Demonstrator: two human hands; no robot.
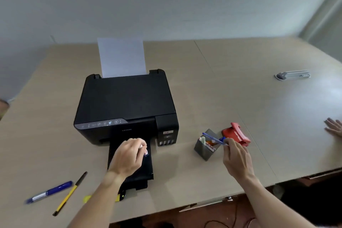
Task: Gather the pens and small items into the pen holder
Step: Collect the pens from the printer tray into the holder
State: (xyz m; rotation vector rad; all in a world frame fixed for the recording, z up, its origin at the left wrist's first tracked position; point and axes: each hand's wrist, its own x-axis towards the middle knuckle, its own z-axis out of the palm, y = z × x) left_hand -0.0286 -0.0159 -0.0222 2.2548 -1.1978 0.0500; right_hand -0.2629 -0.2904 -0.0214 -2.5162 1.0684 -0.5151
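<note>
A grey pen holder (204,151) stands on the table right of the printer, with several small items inside. My right hand (236,159) grips a blue pen (212,138) that lies slanted over the holder's mouth. Above the printer's black output tray, my left hand (129,155) is closed around a small white item (145,151) with a purple tip. At the near left a blue pen (49,191) and a yellow-and-black pen (71,192) lie on the table. Partly hidden under my left forearm lies a yellow item (87,198).
A black printer (125,105) with paper standing in its feeder fills the middle of the beige table (259,98). A red hole punch (236,134) sits just behind the holder. A grey stapler-like object (293,75) lies far right. Another person's hand (335,127) rests at the right edge.
</note>
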